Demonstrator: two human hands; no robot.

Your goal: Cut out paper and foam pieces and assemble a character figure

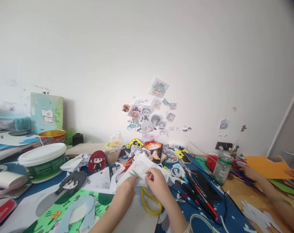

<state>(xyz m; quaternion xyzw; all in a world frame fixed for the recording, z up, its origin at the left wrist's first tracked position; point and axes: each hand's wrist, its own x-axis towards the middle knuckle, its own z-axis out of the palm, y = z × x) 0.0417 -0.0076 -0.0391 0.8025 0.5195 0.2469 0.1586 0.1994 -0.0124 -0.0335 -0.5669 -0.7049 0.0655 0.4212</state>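
Observation:
In the middle of the head view, both my hands are at a white sheet of paper [139,164] with a faint drawing on it. My left hand [126,189] grips the sheet's lower left edge, its fingertips mostly hidden. The fingers of my right hand [157,182] are bent and pinched at the sheet's lower right part; a bit of red shows by them. Just under my right hand lies a yellow loop handle [151,207], looking like that of scissors, over a pale board [139,216]. Its blades cannot be made out.
Left stand a white-lidded tub [42,161], a gold-rimmed bucket [52,134] and paper cutouts [72,183]. Right are pens [197,197], a black tablet-like slab [205,186] and a bottle [222,168]. Another person's hands [250,173] work beside orange paper [265,166].

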